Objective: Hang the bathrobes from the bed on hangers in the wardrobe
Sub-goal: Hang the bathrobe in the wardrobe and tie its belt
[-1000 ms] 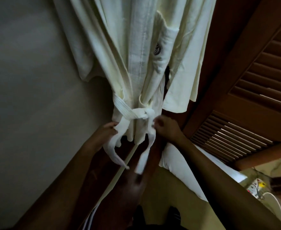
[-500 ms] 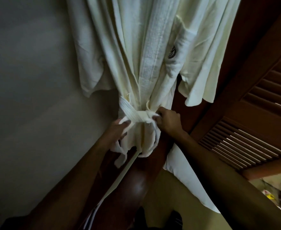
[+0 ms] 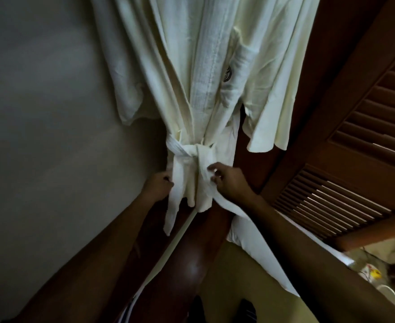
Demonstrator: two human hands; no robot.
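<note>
Right, cream bathrobe (image 3: pixel 203 78) hangs beside the louvred wardrobe door (image 3: pixel 355 159), belt (image 3: pixel 187 152) knotted at waist: looks soft, light, limp, so take it by the belt tails; left hand (image 3: pixel 158 186) fingers pinch one tail, right hand (image 3: pixel 230 183) fingers loosely curled at the other, grip unclear.

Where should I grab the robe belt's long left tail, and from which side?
Pinch the belt tail near its lower tip, from the left: it hangs flat and free there; higher up it bunches under the knot.
</note>
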